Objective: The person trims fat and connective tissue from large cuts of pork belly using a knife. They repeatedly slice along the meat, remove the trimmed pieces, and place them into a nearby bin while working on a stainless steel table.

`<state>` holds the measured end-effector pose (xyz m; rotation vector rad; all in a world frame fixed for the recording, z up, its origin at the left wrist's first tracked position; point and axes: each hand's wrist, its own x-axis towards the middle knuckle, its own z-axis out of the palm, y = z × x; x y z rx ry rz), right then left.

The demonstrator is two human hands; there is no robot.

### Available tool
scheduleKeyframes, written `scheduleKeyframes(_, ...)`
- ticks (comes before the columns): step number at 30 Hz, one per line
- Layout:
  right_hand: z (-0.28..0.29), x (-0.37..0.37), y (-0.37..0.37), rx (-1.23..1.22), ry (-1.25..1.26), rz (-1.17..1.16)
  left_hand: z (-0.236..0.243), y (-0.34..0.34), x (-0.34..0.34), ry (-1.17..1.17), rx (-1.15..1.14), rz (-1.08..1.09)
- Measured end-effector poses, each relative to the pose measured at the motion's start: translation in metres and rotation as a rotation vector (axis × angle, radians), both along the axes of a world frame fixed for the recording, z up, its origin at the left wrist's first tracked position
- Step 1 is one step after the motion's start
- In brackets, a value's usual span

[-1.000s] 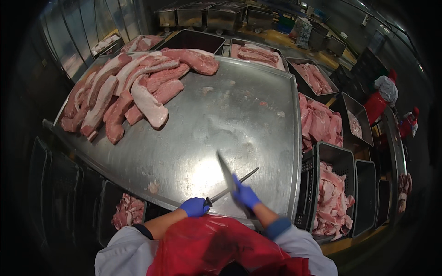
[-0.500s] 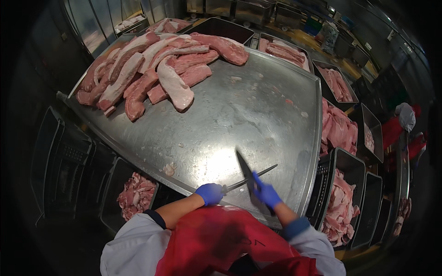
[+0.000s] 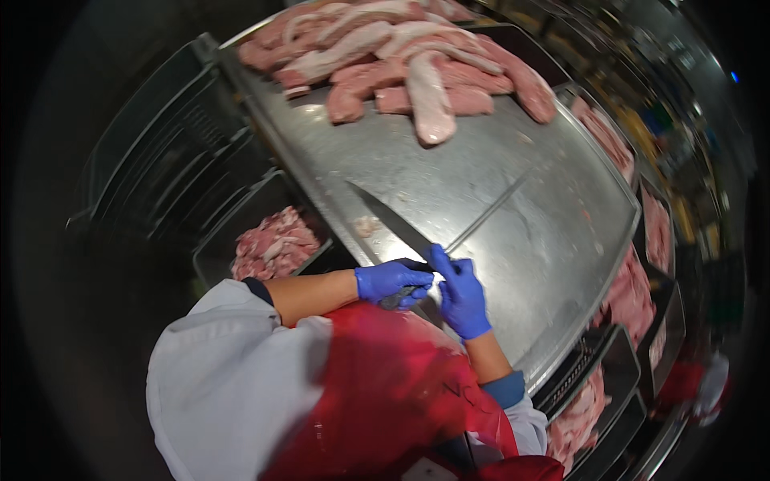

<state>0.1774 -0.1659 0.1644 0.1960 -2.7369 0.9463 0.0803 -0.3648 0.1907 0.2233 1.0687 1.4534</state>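
Our left fingers [image 3: 416, 280] clasp the rod [image 3: 489, 212], our right fingers [image 3: 440, 258] the knife [image 3: 397, 223]; a slip could nick the left, near its blade [image 3: 385, 213].

Only lettering in view: a few dark printed characters on the red apron [image 3: 385, 385], near side, right of its middle. Folds break up the print; no full word readable. Pale patch [image 3: 429, 470] at the apron's near edge carries a small dark mark, too small to read. Dark crate [image 3: 180, 132] at left has rows of marks, too blurred to tell letters from holes.
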Motion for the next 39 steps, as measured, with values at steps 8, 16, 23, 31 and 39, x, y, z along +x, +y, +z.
scheduleKeyframes(8,-0.091,0.069,0.184,-0.049,-0.081,-0.611,0.028,-0.108,-0.067,1.421,-0.429,0.069)
scheduleKeyframes(16,0.009,-0.059,0.016,-0.249,0.132,-0.259,0.011,-0.077,-0.055,1.428,-0.485,-0.227)
scheduleKeyframes(23,-0.091,0.024,0.046,-0.714,-0.529,-0.316,-0.001,-0.100,-0.078,1.427,-0.383,-0.148)
scheduleKeyframes(31,-0.051,-0.025,0.022,-0.970,-1.014,-0.272,-0.116,-0.126,-0.110,1.310,-0.314,0.108)
scheduleKeyframes(39,-0.150,0.051,0.096,-1.283,-0.457,-0.813,-0.184,-0.271,-0.288,1.138,-1.237,0.532)
